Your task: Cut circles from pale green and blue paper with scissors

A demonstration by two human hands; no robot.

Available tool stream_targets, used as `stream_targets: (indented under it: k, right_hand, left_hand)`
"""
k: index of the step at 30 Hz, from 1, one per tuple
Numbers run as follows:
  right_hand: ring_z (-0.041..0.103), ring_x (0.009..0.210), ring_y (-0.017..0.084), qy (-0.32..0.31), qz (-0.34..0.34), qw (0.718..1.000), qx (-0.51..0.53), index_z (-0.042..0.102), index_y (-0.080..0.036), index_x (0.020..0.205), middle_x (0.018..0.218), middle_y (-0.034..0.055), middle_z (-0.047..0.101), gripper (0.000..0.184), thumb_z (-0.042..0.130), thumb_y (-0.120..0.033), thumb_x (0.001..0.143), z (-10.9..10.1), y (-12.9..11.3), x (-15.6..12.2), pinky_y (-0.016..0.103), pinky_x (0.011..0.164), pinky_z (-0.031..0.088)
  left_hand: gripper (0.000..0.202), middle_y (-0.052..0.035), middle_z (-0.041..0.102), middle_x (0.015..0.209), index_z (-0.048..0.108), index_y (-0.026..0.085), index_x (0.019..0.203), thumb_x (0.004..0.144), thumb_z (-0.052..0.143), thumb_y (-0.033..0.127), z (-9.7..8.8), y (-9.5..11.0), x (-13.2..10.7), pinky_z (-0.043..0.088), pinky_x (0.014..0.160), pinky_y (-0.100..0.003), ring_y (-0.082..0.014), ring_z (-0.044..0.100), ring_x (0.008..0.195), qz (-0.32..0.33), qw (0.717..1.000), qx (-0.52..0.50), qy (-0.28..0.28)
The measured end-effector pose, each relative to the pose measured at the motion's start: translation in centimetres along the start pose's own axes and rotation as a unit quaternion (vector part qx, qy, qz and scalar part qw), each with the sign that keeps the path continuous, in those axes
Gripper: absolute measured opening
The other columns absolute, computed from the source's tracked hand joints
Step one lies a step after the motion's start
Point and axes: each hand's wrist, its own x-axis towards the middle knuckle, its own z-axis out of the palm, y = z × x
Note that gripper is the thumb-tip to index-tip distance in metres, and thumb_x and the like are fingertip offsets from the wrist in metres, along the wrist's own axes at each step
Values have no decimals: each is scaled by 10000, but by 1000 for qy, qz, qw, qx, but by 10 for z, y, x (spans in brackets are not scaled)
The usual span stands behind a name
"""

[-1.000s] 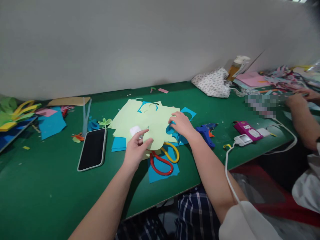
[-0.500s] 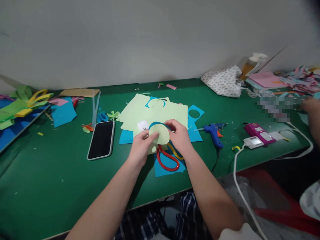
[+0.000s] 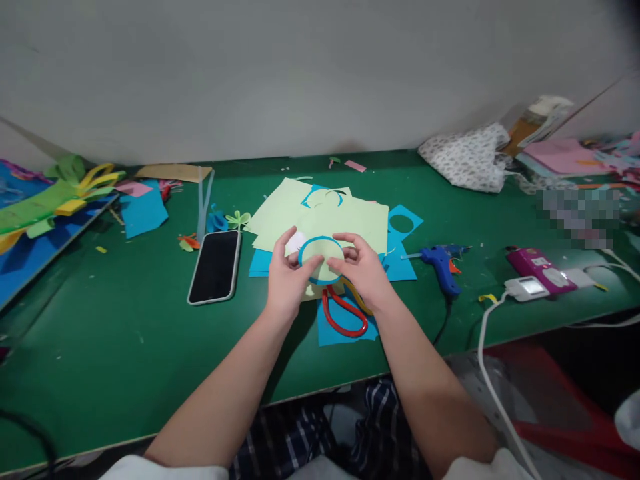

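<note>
Between my two hands is a layered paper disc, a pale green paper circle (image 3: 320, 252) lying on a slightly larger blue paper circle (image 3: 321, 239) that shows as a rim around it. My left hand (image 3: 287, 277) grips the left side, thumb on the green face. From the right, my right hand (image 3: 361, 270) holds the other side, its thumb pressed on the green face too. Below the disc, scissors (image 3: 345, 325) with red and yellow handles lie on a blue paper scrap (image 3: 333, 333); their blades are hidden. Pale green sheets (image 3: 280, 213) spread out behind my hands.
A phone (image 3: 214, 268) lies left of my hands. On the right are a blue glue gun (image 3: 443, 263), a magenta power strip (image 3: 537, 270) with a white plug and cable, and a patterned cloth bag (image 3: 467, 157). Paper flowers (image 3: 237, 219) and scraps lie about the green table (image 3: 150, 347).
The green circle has shifted onto the blue one, so a blue rim now shows around it. Both thumbs now press its face. The view has turned slightly left.
</note>
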Motion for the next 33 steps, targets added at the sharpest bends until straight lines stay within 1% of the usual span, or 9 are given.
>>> stream_targets:
  k: [3, 6, 10, 16, 19, 22, 26, 30, 33]
  right_hand:
    - [687, 761, 168, -1, 0, 1000, 7, 625, -243, 1089, 767, -35, 692, 445, 773, -275, 671, 0, 4, 1, 321, 735, 564]
    - [682, 748, 166, 8, -3, 1000, 11, 636, -237, 1060, 755, -37, 693, 429, 782, -273, 658, -1, 7, 3, 322, 729, 565]
    - [683, 780, 170, 17, -11, 1000, 13, 646, -235, 1030, 799, -22, 708, 416, 794, -272, 642, -2, 9, 5, 325, 746, 569]
    - [685, 840, 186, 35, -15, 999, 13, 642, -220, 986, 833, -11, 710, 405, 799, -283, 618, -1, 10, 7, 355, 813, 560]
    - [684, 841, 188, 38, -10, 999, 15, 640, -218, 986, 827, -10, 711, 417, 801, -293, 609, 0, 9, 7, 358, 813, 558]
    - [682, 805, 180, 42, -3, 999, 17, 639, -220, 971, 792, -18, 709, 409, 802, -294, 603, 0, 8, 6, 350, 792, 559]
    - [671, 684, 157, 49, 13, 999, 20, 641, -219, 952, 697, -45, 700, 379, 788, -278, 607, 1, 5, 4, 327, 724, 556]
    - [683, 622, 170, 52, 31, 998, 23, 653, -214, 964, 701, -17, 736, 340, 756, -293, 651, -1, 3, 4, 318, 629, 557]
    - [690, 608, 184, 74, 26, 997, 22, 653, -210, 993, 681, -11, 732, 345, 730, -305, 670, -6, 1, 6, 329, 615, 566]
  left_hand:
    - [825, 33, 680, 719, 450, 212, 1393, 644, 793, 236, 0, 0, 0, 535, 659, -238, -129, 660, 645, 6, 1000, 3, -10]
    - [814, 39, 681, 693, 455, 207, 1389, 651, 796, 245, -1, 0, 1, 527, 648, -227, -121, 650, 624, 9, 1000, 3, -23]
    - [786, 36, 695, 701, 471, 206, 1373, 662, 801, 260, -1, 1, 1, 531, 656, -221, -116, 651, 628, 8, 999, 3, -40]
    - [786, 11, 717, 736, 487, 207, 1366, 652, 812, 257, 0, 4, -2, 555, 652, -246, -156, 688, 671, -4, 999, 18, -48]
    - [761, 5, 715, 730, 506, 216, 1352, 656, 811, 256, 1, 4, -2, 560, 647, -255, -169, 694, 680, -4, 999, 25, -48]
    - [742, 3, 710, 722, 519, 215, 1339, 659, 813, 263, 1, 4, -2, 563, 645, -256, -171, 693, 683, 2, 999, 30, -44]
    - [737, -2, 713, 733, 538, 214, 1329, 652, 824, 268, -1, 3, -1, 567, 646, -257, -172, 693, 694, 13, 998, 39, -38]
    - [670, -8, 723, 766, 571, 220, 1308, 685, 805, 305, -4, 1, -1, 568, 669, -267, -159, 681, 686, 24, 998, 50, -34]
    - [616, 0, 707, 732, 591, 196, 1284, 712, 779, 330, -5, -3, 3, 560, 673, -269, -145, 659, 649, 28, 997, 61, -28]
